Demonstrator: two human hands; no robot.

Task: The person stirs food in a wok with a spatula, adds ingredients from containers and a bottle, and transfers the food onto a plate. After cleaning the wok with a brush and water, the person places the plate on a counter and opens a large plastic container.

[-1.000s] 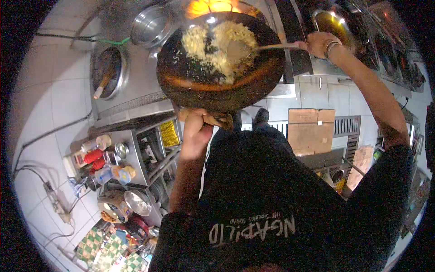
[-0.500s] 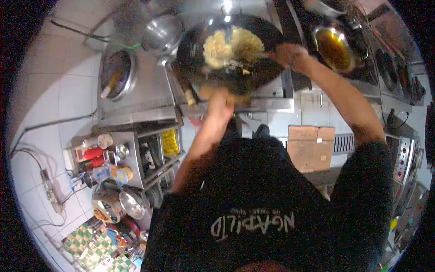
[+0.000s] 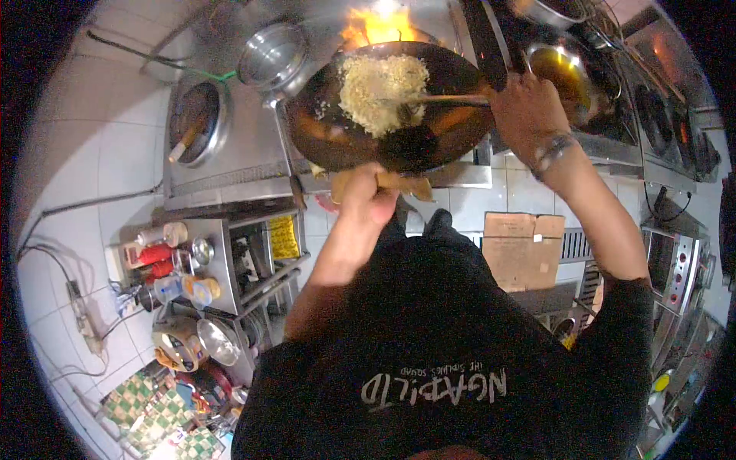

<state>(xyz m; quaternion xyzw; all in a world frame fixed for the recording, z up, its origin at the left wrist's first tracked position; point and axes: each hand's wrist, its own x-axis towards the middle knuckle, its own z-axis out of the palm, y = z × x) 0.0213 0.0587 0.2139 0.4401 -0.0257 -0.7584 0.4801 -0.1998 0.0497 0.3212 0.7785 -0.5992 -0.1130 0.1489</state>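
- Since half a second ago, the right hand (image 3: 533,115) has shifted outward, past the wok's rim, and flames (image 3: 376,29) have appeared beyond the wok (image 3: 345,151).
- The pale, grainy food (image 3: 381,86), a rounded patch in that earlier frame, now spreads up toward the far side.
- The right hand's fingers are clenched on the handle of a cooking utensil (image 3: 452,100), whose far end meets the food (a shiny band (image 3: 553,149) circles that wrist).
- The left hand (image 3: 362,198) has its fingers closed on a folded tan cloth (image 3: 412,185) at the wok's near edge.
- The wok sits in front of the person, between a metal bowl (image 3: 270,55) on the left and a pot of yellowish liquid (image 3: 558,70) on the right.
- Farther left, a brush (image 3: 186,144) leans in a round pan (image 3: 201,103).
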